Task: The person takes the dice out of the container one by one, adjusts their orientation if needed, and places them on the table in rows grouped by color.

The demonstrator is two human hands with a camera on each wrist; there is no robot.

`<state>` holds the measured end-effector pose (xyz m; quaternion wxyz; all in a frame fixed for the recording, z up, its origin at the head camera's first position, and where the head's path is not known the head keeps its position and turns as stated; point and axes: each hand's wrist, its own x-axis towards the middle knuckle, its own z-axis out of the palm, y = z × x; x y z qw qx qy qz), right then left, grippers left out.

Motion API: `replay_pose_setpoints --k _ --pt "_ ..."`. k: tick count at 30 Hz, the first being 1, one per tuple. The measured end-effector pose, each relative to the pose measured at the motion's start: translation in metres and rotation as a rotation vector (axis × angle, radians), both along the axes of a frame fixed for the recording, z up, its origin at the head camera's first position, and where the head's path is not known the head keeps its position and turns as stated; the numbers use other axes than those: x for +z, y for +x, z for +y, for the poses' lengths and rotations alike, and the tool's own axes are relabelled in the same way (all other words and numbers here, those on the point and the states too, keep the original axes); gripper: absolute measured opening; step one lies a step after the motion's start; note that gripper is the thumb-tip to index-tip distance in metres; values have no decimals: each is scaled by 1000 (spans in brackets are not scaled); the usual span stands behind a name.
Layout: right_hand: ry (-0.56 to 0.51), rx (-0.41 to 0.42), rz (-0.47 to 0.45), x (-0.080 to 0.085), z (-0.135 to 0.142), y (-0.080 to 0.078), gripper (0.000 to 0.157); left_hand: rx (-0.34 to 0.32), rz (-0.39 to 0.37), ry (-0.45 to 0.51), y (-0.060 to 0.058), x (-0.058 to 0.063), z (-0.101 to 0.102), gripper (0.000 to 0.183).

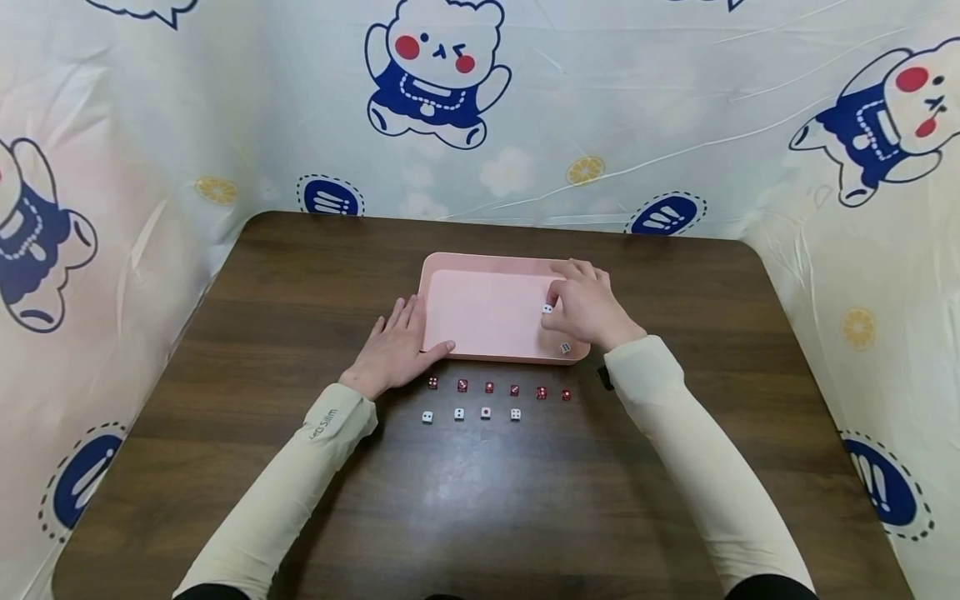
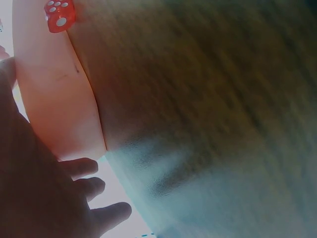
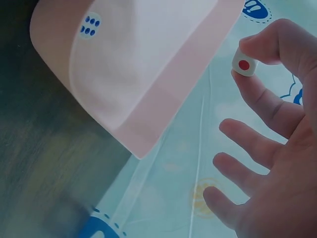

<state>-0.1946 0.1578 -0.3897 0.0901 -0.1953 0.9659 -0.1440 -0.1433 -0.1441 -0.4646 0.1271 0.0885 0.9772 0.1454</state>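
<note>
A pink tray (image 1: 491, 262) lies on the table in the head view. Over its right side, my right hand (image 1: 589, 307) pinches a white die (image 3: 244, 65) between thumb and index finger. The other fingers are spread apart in the right wrist view, and the die's red single pip shows. One more white die (image 1: 566, 347) lies in the tray's near right corner. My left hand (image 1: 392, 343) rests against the tray's left edge, fingers extended, its thumb along the near rim. A row of red dice (image 1: 489, 387) sits just in front of the tray, with several white dice (image 1: 486, 413) nearer me.
The dark wooden table (image 1: 450, 517) has a patterned curtain (image 1: 600, 100) behind it and along both sides. In the left wrist view, a red die (image 2: 61, 15) appears by the tray's edge.
</note>
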Motion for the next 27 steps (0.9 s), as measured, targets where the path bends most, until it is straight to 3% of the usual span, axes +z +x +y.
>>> replay_pose_setpoints --k 13,27 --pt "-6 50 54 1 5 13 12 0 2 -10 0 -1 0 103" --pt "32 80 51 5 5 23 13 4 -8 -8 0 3 1 102"
